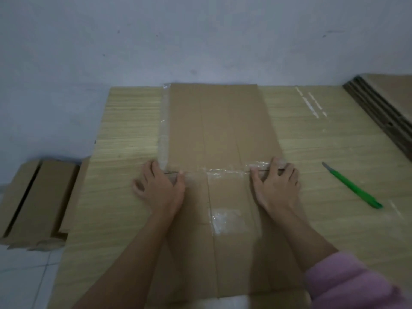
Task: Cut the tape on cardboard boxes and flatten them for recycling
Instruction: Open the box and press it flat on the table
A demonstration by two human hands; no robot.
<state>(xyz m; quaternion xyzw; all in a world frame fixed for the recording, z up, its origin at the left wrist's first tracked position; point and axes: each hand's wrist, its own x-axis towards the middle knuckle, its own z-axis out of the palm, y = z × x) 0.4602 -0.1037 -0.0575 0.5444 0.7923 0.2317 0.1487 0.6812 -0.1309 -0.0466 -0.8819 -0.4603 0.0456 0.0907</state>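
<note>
Boxes at far left: we count one group of folded cardboard boxes (38, 201) on the tiled floor (24, 279), just beside the left edge of the tabletop (124, 134); how many pieces it holds we cannot tell.
Left hand: our left hand (159, 188) lies on the flattened box (218, 130), fingers spread and straight, its grip open, pressing at the fold line by the left tape strip (163, 130).
Flattened box: one, in the middle of the tabletop, reaching from the far edge by the wall to the near edge; clear tape also crosses the fold and forms a patch (225, 219) nearer us.
Right hand: our right hand (275, 186) presses the same fold on the right, fingers flat, grip open.
Cutter: one green cutter (353, 186) lies alone on bare tabletop to the right, apart from the box.
Stack at far right: one pile of flattened cardboard (379, 103) at the far right corner.
Open room: bare wood shows on both sides of the box.
</note>
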